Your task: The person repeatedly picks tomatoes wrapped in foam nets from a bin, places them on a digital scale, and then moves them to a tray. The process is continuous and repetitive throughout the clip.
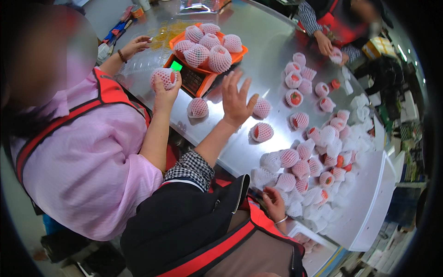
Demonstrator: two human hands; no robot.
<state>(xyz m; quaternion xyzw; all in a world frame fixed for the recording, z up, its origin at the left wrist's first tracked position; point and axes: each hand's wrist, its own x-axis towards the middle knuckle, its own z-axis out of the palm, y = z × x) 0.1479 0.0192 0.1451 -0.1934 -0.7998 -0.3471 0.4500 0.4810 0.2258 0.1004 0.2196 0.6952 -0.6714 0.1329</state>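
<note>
My left hand (237,98) is raised over the metal table, fingers spread, holding nothing. Just beyond it, partly behind the fingers, sits a net-wrapped fruit (262,108); another wrapped red fruit (262,132) lies closer to me. My right hand (274,203), with a bangle at the wrist, hangs at the table edge beside a heap of wrapped fruit (286,182) and empty white foam nets (295,208); its fingers are curled and whether they hold anything is unclear. Left of my raised hand, an orange tray (242,52) of wrapped fruit rests on an orange digital scale (204,86).
A co-worker at left holds a wrapped fruit (164,78) by the scale, the other hand over clear plastic containers (138,65). Another person across the metal table (256,31) handles a wrapped fruit (335,55). A white foam box (367,204) stands at right.
</note>
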